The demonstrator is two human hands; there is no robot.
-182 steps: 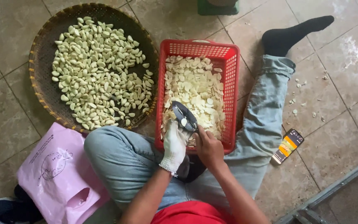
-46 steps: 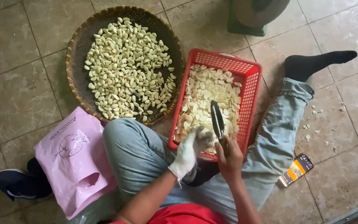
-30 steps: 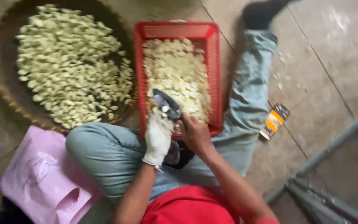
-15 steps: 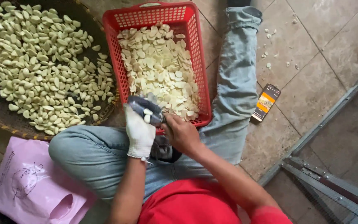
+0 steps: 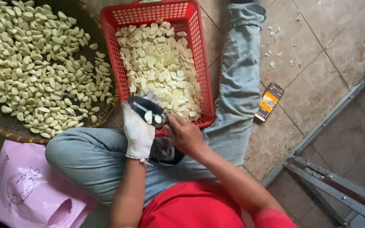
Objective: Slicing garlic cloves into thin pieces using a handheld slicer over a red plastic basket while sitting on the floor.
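I sit on a tiled floor with a red plastic basket [image 5: 203, 71] of pale sliced pieces between my legs. My left hand [image 5: 138, 131], in a white glove, holds a pale garlic clove [image 5: 148, 117] at the basket's near edge. My right hand [image 5: 184, 135] grips a dark-bladed knife [image 5: 146, 109] whose blade lies against that clove, with pale slices stuck to it. A round woven tray [image 5: 5, 126] heaped with whole peeled cloves lies to the left of the basket.
A pink plastic bag [image 5: 26, 188] lies by my left knee. A phone [image 5: 269, 101] with a lit screen rests on the tiles beside my right leg. A grey metal frame [image 5: 330, 181] stands at the lower right. Scraps are scattered on the tiles at the upper right.
The view has swung and come closer over the basket. The knife, held upright 1.5 s ago, now lies flat against the clove in my gloved hand.
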